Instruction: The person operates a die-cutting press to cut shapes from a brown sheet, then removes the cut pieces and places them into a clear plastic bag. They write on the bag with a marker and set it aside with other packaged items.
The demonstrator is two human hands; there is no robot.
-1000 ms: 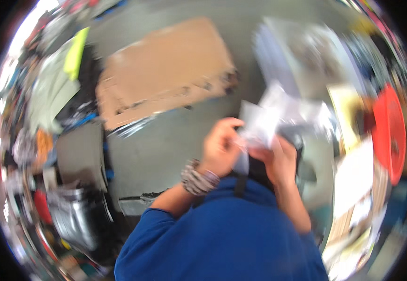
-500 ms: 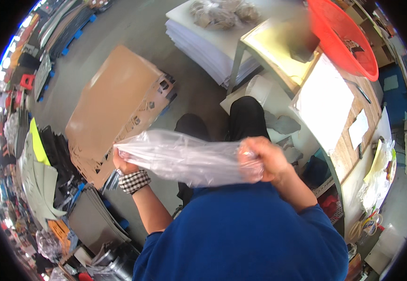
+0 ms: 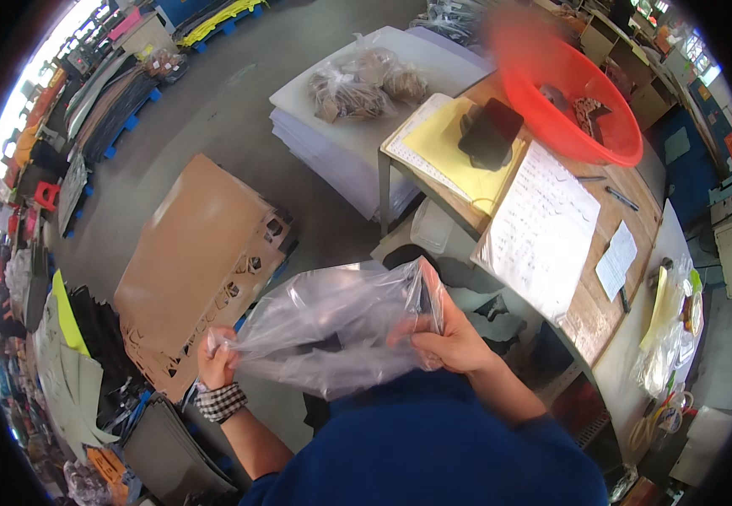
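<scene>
A clear plastic bag (image 3: 324, 329) is stretched between my two hands, in front of my blue shirt. At its gathered left end, my left hand (image 3: 217, 363) is closed on the plastic, below it a checkered band at the wrist. My right hand (image 3: 450, 333) grips the bag's wider right end, thumb outside and some fingers showing through the film. The bag looks puffed out, and nothing can be made out inside it.
Right of me, a wooden table (image 3: 636, 198) bears a red basin (image 3: 568, 101), a dark phone (image 3: 492, 133), yellow paper and a written sheet (image 3: 543, 228). Ahead, filled bags (image 3: 362, 84) lie on stacked white sheets (image 3: 324, 143). Brown sheets (image 3: 189, 261) with cut-outs lie at left.
The bag has gone from a flat, taut strip to a wider, puffed shape. Both hands sit lower in the picture, and the view has shifted, showing more of the table.
</scene>
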